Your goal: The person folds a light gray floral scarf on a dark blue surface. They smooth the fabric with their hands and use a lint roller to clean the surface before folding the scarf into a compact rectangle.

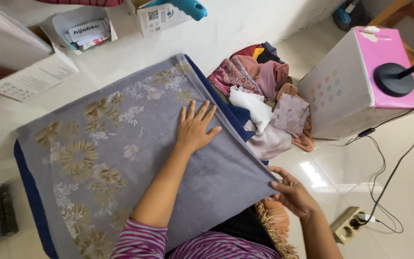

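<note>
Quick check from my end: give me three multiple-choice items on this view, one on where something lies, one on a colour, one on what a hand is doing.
1. Where is the pile of folded cloths?
A. Between the grey floral cloth and the white-and-pink box
B. On top of the box
C. Under the power strip

2. What colour is the cloth edge showing under the grey floral cloth?
A. Red
B. Dark blue
C. Yellow

3. What is the left hand doing?
A. Holding a cable
B. Lying flat, fingers spread, on the grey cloth
C. Raised off the cloth

Answers:
1 A: the pile sits on the floor between the two.
2 B: a dark blue border shows along the sides.
3 B: the palm is pressed down, while the right hand grips the cloth's near corner.
</note>
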